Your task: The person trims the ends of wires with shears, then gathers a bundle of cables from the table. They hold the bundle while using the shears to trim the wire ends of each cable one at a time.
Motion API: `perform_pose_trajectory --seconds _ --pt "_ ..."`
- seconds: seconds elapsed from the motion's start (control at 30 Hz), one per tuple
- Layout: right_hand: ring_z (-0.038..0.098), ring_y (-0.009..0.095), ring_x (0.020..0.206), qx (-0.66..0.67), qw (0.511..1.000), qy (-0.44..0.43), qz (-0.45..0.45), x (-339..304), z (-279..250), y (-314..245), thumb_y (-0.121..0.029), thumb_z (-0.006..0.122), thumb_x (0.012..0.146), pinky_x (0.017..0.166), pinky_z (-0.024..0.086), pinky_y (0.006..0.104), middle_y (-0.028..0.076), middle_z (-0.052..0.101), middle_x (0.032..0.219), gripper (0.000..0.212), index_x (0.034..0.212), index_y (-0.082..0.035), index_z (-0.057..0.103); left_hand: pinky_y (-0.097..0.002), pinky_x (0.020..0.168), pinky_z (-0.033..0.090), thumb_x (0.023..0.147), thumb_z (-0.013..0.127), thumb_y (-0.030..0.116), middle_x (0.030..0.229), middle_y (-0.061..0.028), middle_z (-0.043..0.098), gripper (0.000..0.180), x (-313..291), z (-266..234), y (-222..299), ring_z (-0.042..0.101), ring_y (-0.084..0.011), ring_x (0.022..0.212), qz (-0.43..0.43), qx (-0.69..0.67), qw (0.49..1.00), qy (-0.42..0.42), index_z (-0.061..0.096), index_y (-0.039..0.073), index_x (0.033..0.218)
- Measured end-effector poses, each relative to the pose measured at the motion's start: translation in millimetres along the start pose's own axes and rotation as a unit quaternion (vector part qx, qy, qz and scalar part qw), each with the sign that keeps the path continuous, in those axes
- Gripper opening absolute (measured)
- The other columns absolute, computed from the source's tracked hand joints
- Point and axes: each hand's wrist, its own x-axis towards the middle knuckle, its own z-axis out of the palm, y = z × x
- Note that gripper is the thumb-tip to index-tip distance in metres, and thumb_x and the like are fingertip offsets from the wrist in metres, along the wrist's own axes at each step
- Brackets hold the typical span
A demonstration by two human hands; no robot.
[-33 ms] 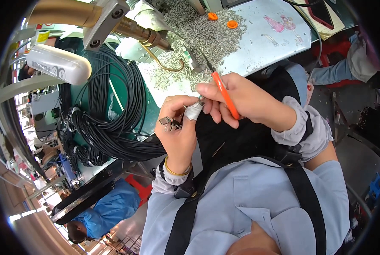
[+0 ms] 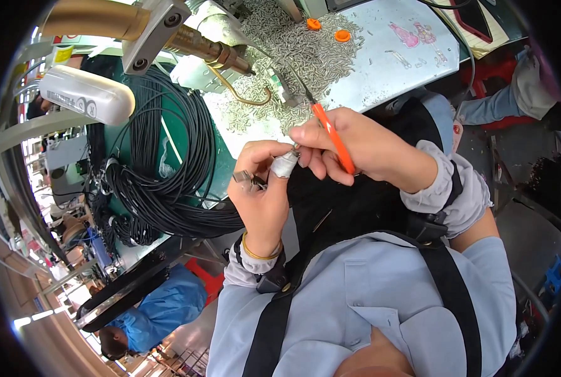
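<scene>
My left hand (image 2: 260,188) is closed around several small metal connectors (image 2: 248,180), which stick out beside the index finger. White tape (image 2: 285,164) wraps its thumb. Held across my right hand (image 2: 356,141) is an orange-handled tool (image 2: 334,139) with a long, thin dark tip pointing away from me; it looks like tweezers. Its thumb and fingers meet the left thumb and fingertip over a tiny piece, too small to make out. Below the tool's tip, a large heap of small metal pieces (image 2: 318,63) covers part of the light work surface (image 2: 387,69).
A machine with a brass-coloured cylinder (image 2: 92,19) and a bent copper-coloured tube (image 2: 249,99) overhangs the left side. Coiled black cables (image 2: 167,195) lie left of my hands. Two orange caps (image 2: 343,36) sit by the heap. A person in blue (image 2: 161,308) is at lower left.
The connectors in my left hand have shifted and tilted slightly. My right hand and the orange-handled tool have barely moved.
</scene>
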Motion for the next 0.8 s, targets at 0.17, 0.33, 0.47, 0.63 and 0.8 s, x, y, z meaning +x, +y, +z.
perform_pose_trajectory --seconds 0.17,0.33,0.47,0.63,0.8 --pt "0.044 0.01 0.04 -0.216 0.943 0.089 -0.238 7.8 0.2 17.1 -0.021 0.057 0.08 0.037 0.033 0.0221 0.001 0.047 0.057 0.017 0.078 -0.005 0.054 -0.0164 0.04 0.023 0.076 0.057 -0.004 0.079 -0.0023 0.053 0.015 2.6 -10.2 3.4 0.035 -0.0011 0.048 -0.277 -0.261 0.925 -0.017 0.052 0.002 0.089" --pt "0.045 0.015 0.041 -0.619 0.59 0.186 -0.483 -4.5 -9.7 5.9 -0.019 0.061 0.072 0.037 0.033 0.0245 0.0 0.044 0.055 0.015 0.081 -0.008 0.057 -0.0168 0.037 0.018 0.074 0.056 -0.006 0.079 -0.002 0.053 0.016 7.7 -17.2 2.9 0.03 -0.0006 0.043 -0.399 -0.366 0.838 -0.059 0.053 0.002 0.087" --pt "0.048 0.015 0.044 -0.645 0.55 0.178 -0.501 -6.1 -11.5 10.8 -0.015 0.062 0.071 0.039 0.035 0.0252 0.0 0.048 0.057 0.015 0.083 -0.008 0.057 -0.0163 0.038 0.021 0.074 0.056 -0.007 0.079 -0.0018 0.054 0.016 7.6 -20.8 3.3 0.035 -0.0009 0.046 -0.408 -0.374 0.829 -0.083 0.053 0.001 0.088" --pt "0.055 0.015 0.051 -0.539 0.667 0.212 -0.469 3.2 -5.1 29.0 -0.007 0.061 0.073 0.042 0.04 0.0249 0.001 0.054 0.062 0.014 0.086 -0.005 0.057 -0.0149 0.045 0.029 0.073 0.056 -0.006 0.081 -0.0031 0.057 0.02 -6.8 1.5 8.3 0.047 -0.0025 0.06 -0.111 -0.038 0.993 -0.007 0.054 0.0 0.092" --pt "0.058 0.018 0.053 -0.28 0.86 0.203 -0.375 6.2 5.6 39.6 -0.006 0.06 0.075 0.044 0.041 0.0246 0.005 0.058 0.066 0.013 0.087 -0.003 0.055 -0.0148 0.056 0.036 0.073 0.056 -0.005 0.086 -0.0058 0.059 0.022 -5.2 -3.9 9.4 0.052 -0.0054 0.07 -0.286 -0.161 0.945 0.007 0.054 -0.002 0.095"
